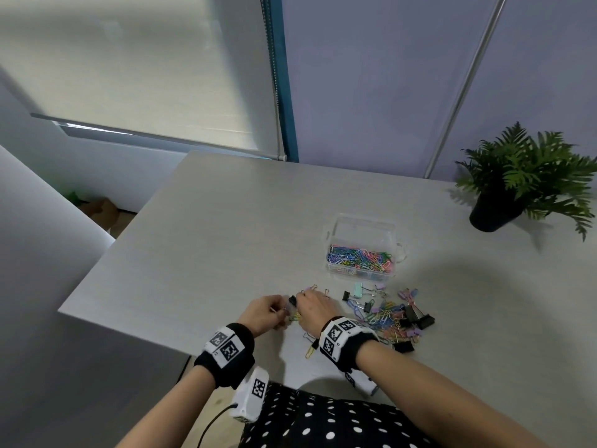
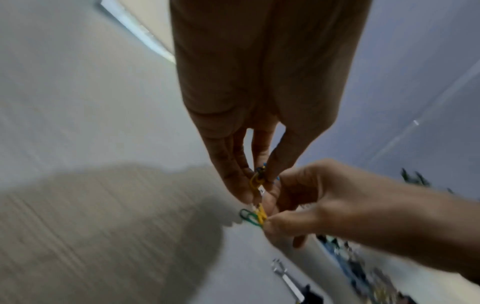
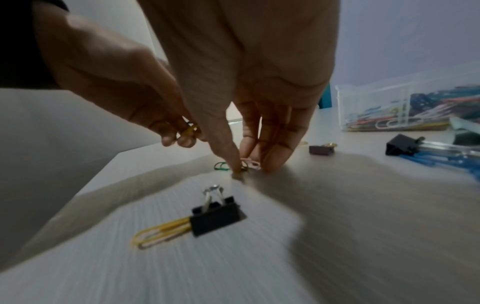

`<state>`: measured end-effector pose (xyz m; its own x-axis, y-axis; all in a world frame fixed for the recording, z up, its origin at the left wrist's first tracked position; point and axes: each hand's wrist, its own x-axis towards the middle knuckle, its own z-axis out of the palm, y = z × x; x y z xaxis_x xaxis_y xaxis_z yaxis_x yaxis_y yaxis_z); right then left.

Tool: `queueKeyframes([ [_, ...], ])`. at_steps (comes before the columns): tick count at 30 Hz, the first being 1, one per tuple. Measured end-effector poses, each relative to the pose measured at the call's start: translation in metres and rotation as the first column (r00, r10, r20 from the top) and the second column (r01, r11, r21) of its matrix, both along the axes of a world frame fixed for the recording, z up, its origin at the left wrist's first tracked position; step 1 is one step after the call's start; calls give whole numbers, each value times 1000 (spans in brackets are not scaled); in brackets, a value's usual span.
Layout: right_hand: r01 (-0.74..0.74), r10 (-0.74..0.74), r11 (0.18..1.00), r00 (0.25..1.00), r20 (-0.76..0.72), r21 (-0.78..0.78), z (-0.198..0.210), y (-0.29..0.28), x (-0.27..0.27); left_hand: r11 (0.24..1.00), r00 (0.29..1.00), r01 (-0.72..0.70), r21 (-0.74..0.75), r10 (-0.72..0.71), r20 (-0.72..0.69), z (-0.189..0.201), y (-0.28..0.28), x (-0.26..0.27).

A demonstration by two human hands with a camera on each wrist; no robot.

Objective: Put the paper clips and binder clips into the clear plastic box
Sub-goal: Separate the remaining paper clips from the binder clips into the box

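The clear plastic box (image 1: 361, 234) stands mid-table, partly filled with coloured paper clips (image 1: 360, 257); it also shows in the right wrist view as the box (image 3: 389, 107). A loose pile of paper clips and binder clips (image 1: 389, 313) lies in front of it. My left hand (image 1: 269, 310) pinches a few yellow and blue paper clips (image 2: 257, 179) between its fingertips. Right beside it, my right hand (image 1: 310, 306) has thumb and fingers down on the table, pinching yellow and green paper clips (image 2: 255, 216) and a pink clip (image 3: 250, 164).
A black binder clip (image 3: 215, 216) with a yellow paper clip (image 3: 161, 232) lies near the front edge, under my right wrist. A potted fern (image 1: 523, 179) stands at the far right. The table's left edge (image 1: 97, 263) is close to my left hand.
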<state>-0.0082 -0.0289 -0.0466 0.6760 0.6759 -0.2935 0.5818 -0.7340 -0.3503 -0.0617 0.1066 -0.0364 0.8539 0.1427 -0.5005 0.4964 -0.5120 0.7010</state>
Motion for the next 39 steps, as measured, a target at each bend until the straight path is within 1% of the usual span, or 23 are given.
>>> queueKeyframes([
  [1, -16, 16, 1000, 1000, 8, 3, 0, -1, 1, 997, 999, 49, 64, -50, 12, 0, 0, -3],
  [4, -91, 90, 996, 995, 37, 8, 1, -7, 2, 969, 984, 174, 174, -179, 10, -4, -5, -14],
  [7, -119, 119, 992, 993, 12, 45, -1, -14, 8, 902, 941, 293, 318, -331, 72, -7, -16, -24],
  [9, -103, 104, 992, 995, -13, 74, -3, -18, 15, 856, 899, 364, 366, -426, 103, -10, -27, -31],
  [12, 26, -11, 992, 992, -122, 126, -4, -27, 28, 832, 891, 387, 397, -448, 72, -17, -42, -35],
  [14, 122, -88, 974, 980, -179, 189, -4, -36, 37, 816, 893, 399, 418, -450, 26, -19, -49, -34],
  [16, 179, -123, 947, 969, -215, 265, -2, -45, 46, 787, 883, 423, 450, -470, -8, -21, -56, -31],
  [18, 213, -140, 919, 963, -230, 332, 2, -52, 54, 766, 873, 432, 476, -488, -8, -21, -60, -29],
  [20, 261, -179, 893, 953, -243, 367, 7, -59, 64, 755, 866, 440, 486, -501, -5, -21, -61, -27],
  [25, 418, -309, 797, 903, -299, 437, 13, -80, 88, 741, 855, 487, 463, -512, -80, -18, -57, -19],
  [27, 465, -352, 765, 881, -316, 445, 13, -91, 95, 715, 832, 531, 456, -542, -120, -15, -53, -16],
  [30, 500, -394, 748, 864, -313, 437, 13, -109, 102, 678, 793, 588, 440, -591, -149, -2, -46, -11],
  [32, 517, -405, 739, 853, -329, 432, 14, -116, 105, 688, 781, 611, 391, -604, -159, 8, -41, -2],
  [34, 531, -417, 733, 844, -336, 424, 14, -119, 110, 740, 805, 589, 325, -575, -147, 20, -37, 15],
  [36, 539, -433, 732, 840, -327, 416, 15, -118, 113, 815, 854, 515, 265, -513, -79, 35, -37, 38],
  [39, 526, -428, 752, 848, -314, 398, 18, -111, 118, 885, 908, 384, 265, -413, 63, 50, -45, 84],
])
